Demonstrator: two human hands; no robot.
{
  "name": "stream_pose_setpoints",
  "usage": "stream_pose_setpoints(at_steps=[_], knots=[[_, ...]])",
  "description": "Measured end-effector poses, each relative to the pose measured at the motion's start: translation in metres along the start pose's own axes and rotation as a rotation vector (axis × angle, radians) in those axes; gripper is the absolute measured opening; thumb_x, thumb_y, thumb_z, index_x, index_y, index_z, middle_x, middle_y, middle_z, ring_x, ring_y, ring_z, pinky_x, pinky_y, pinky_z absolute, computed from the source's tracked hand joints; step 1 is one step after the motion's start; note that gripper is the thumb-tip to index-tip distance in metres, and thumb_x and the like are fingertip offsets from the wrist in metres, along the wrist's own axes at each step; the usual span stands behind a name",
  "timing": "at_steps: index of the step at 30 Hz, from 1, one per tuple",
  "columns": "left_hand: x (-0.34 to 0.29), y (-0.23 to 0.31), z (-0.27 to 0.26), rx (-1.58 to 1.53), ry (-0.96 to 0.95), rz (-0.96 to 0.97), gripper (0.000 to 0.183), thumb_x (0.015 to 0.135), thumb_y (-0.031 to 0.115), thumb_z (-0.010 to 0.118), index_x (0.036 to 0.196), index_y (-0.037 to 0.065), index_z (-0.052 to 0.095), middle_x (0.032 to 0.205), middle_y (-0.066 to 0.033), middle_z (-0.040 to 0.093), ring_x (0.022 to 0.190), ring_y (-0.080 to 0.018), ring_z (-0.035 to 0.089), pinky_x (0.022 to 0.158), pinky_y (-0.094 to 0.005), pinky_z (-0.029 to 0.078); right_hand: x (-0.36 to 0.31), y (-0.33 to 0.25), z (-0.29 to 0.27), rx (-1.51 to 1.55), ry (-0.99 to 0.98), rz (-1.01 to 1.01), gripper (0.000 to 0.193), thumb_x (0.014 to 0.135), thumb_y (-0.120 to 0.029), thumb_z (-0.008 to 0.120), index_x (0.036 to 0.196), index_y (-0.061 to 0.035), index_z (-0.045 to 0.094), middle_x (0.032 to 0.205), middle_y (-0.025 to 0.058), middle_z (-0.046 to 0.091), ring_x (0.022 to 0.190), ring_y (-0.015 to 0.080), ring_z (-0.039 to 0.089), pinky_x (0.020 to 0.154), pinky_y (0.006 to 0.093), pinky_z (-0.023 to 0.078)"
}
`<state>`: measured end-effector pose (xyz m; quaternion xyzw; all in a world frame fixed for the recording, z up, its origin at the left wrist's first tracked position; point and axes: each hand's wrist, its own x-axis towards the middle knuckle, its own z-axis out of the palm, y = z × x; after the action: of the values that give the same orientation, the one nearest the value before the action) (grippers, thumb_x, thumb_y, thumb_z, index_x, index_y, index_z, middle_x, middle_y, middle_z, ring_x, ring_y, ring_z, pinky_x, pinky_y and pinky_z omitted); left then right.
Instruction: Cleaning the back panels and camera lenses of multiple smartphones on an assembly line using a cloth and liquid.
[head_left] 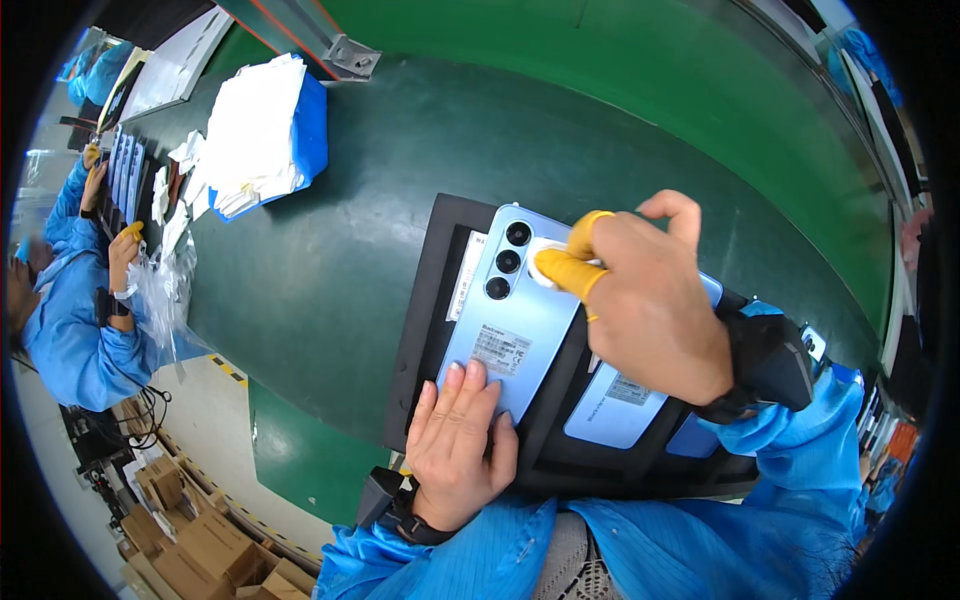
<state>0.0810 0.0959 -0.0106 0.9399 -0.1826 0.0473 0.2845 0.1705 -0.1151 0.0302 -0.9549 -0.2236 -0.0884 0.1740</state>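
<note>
Left hand point(462, 450) lies flat, fingers together, on glossy blue phone point(520, 310); right hand point(650, 300) fingers pinch white pad point(545, 262)

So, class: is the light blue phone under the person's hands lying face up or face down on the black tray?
Face down. The phone shows its back, with three camera lenses and a label sticker, flat on the black tray.

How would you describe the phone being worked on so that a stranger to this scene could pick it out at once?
Start at the green table, then find the black tray near the person. On it lie pale blue phones face down; the one meant, the phone, is leftmost, its three round camera lenses uncovered. Unlike its neighbours, the left hand presses its lower end and the right hand, wearing yellow finger cots, pinches something white beside its lenses.
</note>
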Motion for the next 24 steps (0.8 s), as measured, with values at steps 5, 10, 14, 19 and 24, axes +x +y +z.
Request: stream_pose_setpoints(at_steps=[5, 10, 14, 19, 24], knots=[[0.002, 0.002, -0.001, -0.011, -0.016, 0.011, 0.036, 0.073, 0.004, 0.064, 0.108, -0.002, 0.063, 0.122, -0.0235, 0.061, 0.12, -0.0383, 0.055, 0.105, -0.0482, 0.036, 0.007, 0.006, 0.001, -0.059, 0.106, -0.049, 0.027, 0.07, -0.006, 0.067, 0.096, -0.0085, 0.074, 0.085, -0.0005, 0.057, 0.075, 0.016, 0.052, 0.089, 0.0447, 0.03], [0.001, 0.002, -0.001, -0.022, -0.023, 0.008, 0.036, 0.072, 0.004, 0.064, 0.107, -0.002, 0.063, 0.121, -0.0239, 0.061, 0.12, -0.0385, 0.055, 0.105, -0.0485, 0.036, 0.026, 0.014, 0.016, -0.269, 0.184, -0.246, 0.006, 0.068, -0.014, 0.065, 0.072, -0.0108, 0.069, 0.078, -0.0014, 0.051, 0.081, 0.0158, 0.052, 0.091, 0.0452, 0.033], [0.001, 0.002, 0.001, -0.02, -0.016, -0.006, 0.036, 0.072, 0.004, 0.064, 0.108, -0.002, 0.063, 0.121, -0.0243, 0.061, 0.12, -0.0387, 0.055, 0.105, -0.0485, 0.036, 0.035, 0.036, 0.009, -0.308, 0.145, -0.126, 0.011, 0.076, -0.012, 0.065, 0.084, -0.0097, 0.073, 0.085, -0.0003, 0.054, 0.082, 0.0152, 0.054, 0.091, 0.0465, 0.031], [0.0, 0.003, -0.001, -0.007, -0.024, -0.01, 0.035, 0.072, 0.004, 0.063, 0.107, -0.002, 0.063, 0.12, -0.0246, 0.061, 0.12, -0.0388, 0.055, 0.105, -0.0483, 0.036, 0.028, 0.016, 0.014, -0.139, 0.178, -0.23, 0.014, 0.074, -0.011, 0.067, 0.085, -0.0088, 0.074, 0.083, -0.0006, 0.055, 0.08, 0.015, 0.054, 0.091, 0.0459, 0.032], [0.001, 0.003, -0.001, -0.002, -0.037, -0.003, 0.035, 0.072, 0.003, 0.064, 0.106, -0.003, 0.063, 0.12, -0.0249, 0.062, 0.12, -0.0387, 0.055, 0.105, -0.0483, 0.036, 0.02, 0.014, 0.017, -0.189, 0.207, -0.239, 0.008, 0.067, -0.008, 0.07, 0.074, -0.0048, 0.072, 0.077, 0.0004, 0.052, 0.075, 0.0163, 0.051, 0.09, 0.0477, 0.033]])
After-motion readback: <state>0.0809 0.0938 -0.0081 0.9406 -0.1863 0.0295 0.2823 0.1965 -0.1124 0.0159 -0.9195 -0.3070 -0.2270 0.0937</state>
